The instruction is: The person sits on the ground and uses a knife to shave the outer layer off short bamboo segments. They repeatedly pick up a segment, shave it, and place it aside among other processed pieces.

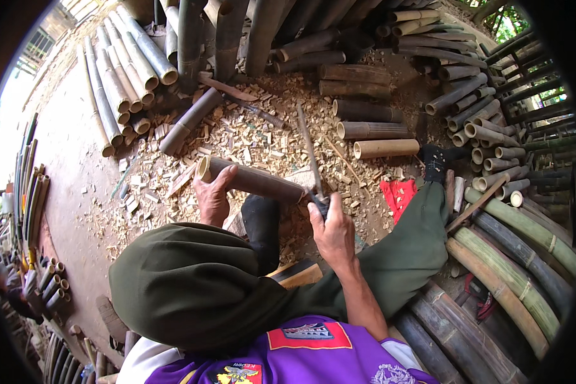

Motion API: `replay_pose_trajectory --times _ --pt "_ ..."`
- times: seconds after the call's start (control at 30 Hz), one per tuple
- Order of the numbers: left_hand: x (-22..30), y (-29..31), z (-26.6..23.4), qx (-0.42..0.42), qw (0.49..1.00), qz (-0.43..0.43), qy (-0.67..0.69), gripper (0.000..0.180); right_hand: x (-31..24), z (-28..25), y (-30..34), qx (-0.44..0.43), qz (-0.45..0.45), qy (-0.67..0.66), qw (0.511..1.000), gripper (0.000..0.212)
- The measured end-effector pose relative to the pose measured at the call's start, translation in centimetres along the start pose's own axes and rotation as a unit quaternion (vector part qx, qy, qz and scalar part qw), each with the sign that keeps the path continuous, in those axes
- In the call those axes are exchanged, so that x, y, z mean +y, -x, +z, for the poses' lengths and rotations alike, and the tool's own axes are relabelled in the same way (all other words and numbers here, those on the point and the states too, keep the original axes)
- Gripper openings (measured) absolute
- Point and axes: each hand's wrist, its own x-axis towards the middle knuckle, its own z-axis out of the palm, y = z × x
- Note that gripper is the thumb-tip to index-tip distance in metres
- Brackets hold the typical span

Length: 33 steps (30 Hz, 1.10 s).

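Note:
My left hand (212,197) is wrapped round the open left end of a dark bamboo tube (259,182), which lies slanted across in front of my knees. My right hand (333,230) grips the dark handle of a long knife (312,148). Its narrow blade points up and away from me, and its base is beside the tube's right end. Whether the blade touches the tube I cannot tell. Part of a pale block (303,178) shows behind that end.
Wood chips (256,142) cover the ground ahead. Beyond them lie another large knife (229,87) and a loose bamboo piece (192,121). Cut bamboo lengths (385,149) and a red cloth (398,197) are to the right. Bamboo poles (133,57) are stacked at the far left.

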Motion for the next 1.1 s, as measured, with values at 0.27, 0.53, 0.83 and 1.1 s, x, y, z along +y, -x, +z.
replay_pose_trajectory --times 0.27,0.53,0.83,1.1 --pt "0.9 1.6 1.9 -0.038 0.999 0.006 -0.012 0.054 8.6 5.0 0.5 -0.091 0.073 0.126 0.985 0.035" --pt "3.1 1.3 0.5 -0.052 0.994 -0.060 -0.071 0.083 1.6 1.4 0.6 -0.011 0.001 -0.008 1.000 0.035" --pt "1.1 1.4 0.4 -0.029 0.999 -0.023 0.034 0.052 1.6 0.7 0.2 -0.016 0.009 0.024 1.000 0.035" --pt "0.9 0.1 1.3 -0.119 0.989 0.070 -0.055 0.052 7.1 5.3 -0.4 -0.033 0.039 0.118 0.992 0.034"
